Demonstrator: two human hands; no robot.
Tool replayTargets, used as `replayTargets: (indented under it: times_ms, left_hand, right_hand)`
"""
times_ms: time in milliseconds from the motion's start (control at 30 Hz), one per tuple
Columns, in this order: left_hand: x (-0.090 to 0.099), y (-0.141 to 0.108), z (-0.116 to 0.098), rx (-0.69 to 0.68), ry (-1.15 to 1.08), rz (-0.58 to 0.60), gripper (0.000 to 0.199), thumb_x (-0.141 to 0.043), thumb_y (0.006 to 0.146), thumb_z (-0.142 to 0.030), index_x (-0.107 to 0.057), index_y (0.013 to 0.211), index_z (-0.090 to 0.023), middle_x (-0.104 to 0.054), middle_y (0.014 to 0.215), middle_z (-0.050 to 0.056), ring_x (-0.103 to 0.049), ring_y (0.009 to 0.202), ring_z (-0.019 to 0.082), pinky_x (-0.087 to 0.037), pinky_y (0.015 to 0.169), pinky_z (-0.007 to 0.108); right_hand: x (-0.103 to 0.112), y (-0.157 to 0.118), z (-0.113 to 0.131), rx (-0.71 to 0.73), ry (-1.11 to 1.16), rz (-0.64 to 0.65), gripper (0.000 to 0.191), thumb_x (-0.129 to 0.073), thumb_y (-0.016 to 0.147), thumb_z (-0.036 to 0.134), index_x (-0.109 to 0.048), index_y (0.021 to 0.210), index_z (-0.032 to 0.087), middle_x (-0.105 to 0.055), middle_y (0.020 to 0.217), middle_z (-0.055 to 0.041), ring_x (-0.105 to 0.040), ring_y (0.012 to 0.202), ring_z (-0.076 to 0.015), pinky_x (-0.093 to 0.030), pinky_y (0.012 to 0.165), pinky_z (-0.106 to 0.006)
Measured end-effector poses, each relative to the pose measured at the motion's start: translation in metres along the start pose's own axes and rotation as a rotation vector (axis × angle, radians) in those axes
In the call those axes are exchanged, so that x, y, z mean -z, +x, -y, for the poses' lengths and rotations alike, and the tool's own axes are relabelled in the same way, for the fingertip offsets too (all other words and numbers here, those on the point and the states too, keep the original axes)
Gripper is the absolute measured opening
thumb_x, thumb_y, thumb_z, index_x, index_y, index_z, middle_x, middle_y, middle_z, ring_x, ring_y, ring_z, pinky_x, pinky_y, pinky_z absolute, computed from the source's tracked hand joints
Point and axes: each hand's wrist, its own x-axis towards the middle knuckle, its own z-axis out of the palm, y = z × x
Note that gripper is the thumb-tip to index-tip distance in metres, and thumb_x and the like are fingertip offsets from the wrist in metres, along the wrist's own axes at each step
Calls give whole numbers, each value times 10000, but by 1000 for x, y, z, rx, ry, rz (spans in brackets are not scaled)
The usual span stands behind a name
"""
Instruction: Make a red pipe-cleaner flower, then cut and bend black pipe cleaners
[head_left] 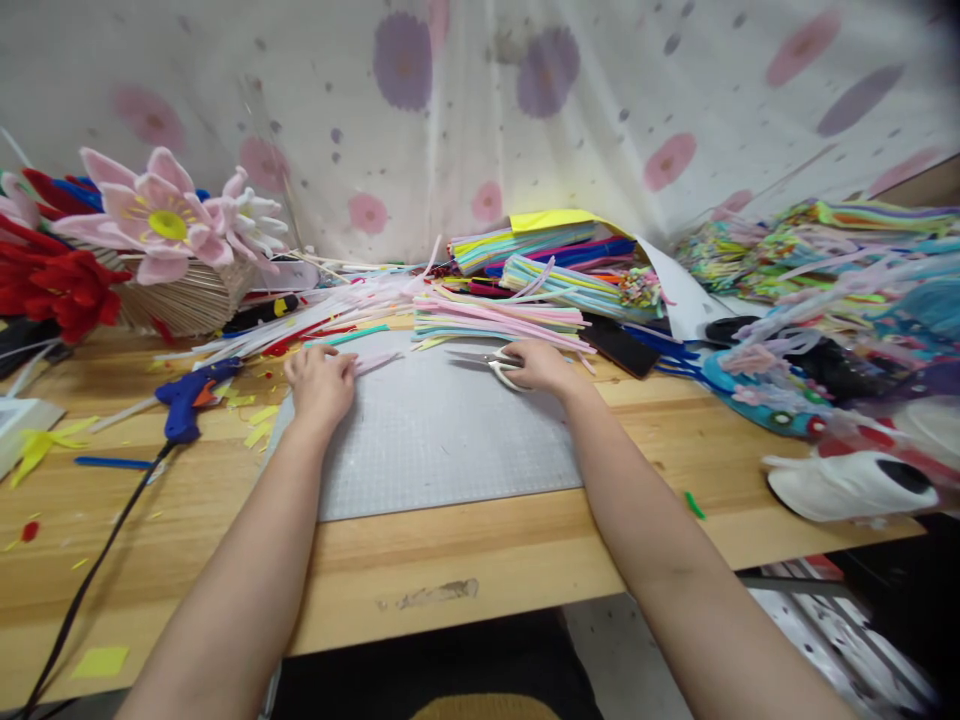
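Observation:
My left hand (pixel 321 382) is at the upper left of the grey cutting mat (pixel 442 435), its fingers closed on a short pale pink piece (pixel 377 362) that points to the right. At the mat's upper right, my right hand (pixel 536 367) holds white-handled scissors (pixel 504 370), with the blades pointing left towards the pink piece and a gap between them. Just behind the mat lies a bundle of pastel pipe cleaners (pixel 495 322). A teal strip (pixel 364 335) rests behind my left hand.
On the left are a blue glue gun (pixel 184 400) with a black cord, fuzzy flowers (pixel 166 222) and yellow scraps (pixel 259 427). Behind and right are more pipe cleaner bundles (pixel 540 250), a dark phone (pixel 621 347) and a white object (pixel 847 487).

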Motion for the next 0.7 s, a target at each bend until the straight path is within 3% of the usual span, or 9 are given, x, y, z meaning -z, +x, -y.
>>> replayTargets:
  times_ms: [133,233,333,400,533,700]
  left_hand:
    - [-1,-5,-10,-29,-12,-71,427,-477,773,-178,-619,1176,-186,-523,1276,123,-413,1185,320,-281,1012,483]
    - [-2,-8,-19,-68,-145,17,466,-431,769,-146,-580,1210,-179,-598,1192,86,-530,1069,251,-384,936,387]
    - [-6,-9,-24,-86,-207,162,495,-427,777,-182,-538,1259,-181,-658,1108,54,-587,976,241,-422,875,369]
    - [-9,-9,-25,-95,-172,183,511,-445,784,-226,-515,1287,-170,-642,1163,69,-548,1075,283,-380,932,423]
    - [-14,-10,-24,-132,-142,129,495,-451,802,-241,-509,1286,-159,-581,1264,107,-426,1242,298,-239,1034,498]
    - [-16,-9,-23,-142,-174,30,422,-456,810,-234,-564,1210,-150,-615,1201,124,-457,1201,283,-235,1031,482]
  right_hand:
    - [5,-1,-6,85,-86,108,200,-565,738,247,-699,855,156,-659,903,-107,-555,794,-209,-349,657,-284]
    - [11,-3,-4,16,-80,130,235,-602,717,234,-705,921,175,-682,924,-78,-581,804,-200,-377,669,-272]
    - [13,-3,1,-61,-93,-3,250,-602,745,222,-691,974,177,-691,978,-65,-599,869,-199,-407,732,-274]
    - [8,0,7,-64,-112,-132,242,-569,785,206,-681,995,169,-684,1013,-71,-592,929,-201,-411,794,-285]
    - [-9,18,17,-19,-194,-251,265,-509,831,179,-669,1040,154,-660,1053,-105,-548,1023,-223,-395,861,-315]
    - [-20,41,19,-43,-400,-259,319,-426,844,146,-652,1068,114,-615,1101,-168,-507,1041,-277,-370,840,-359]
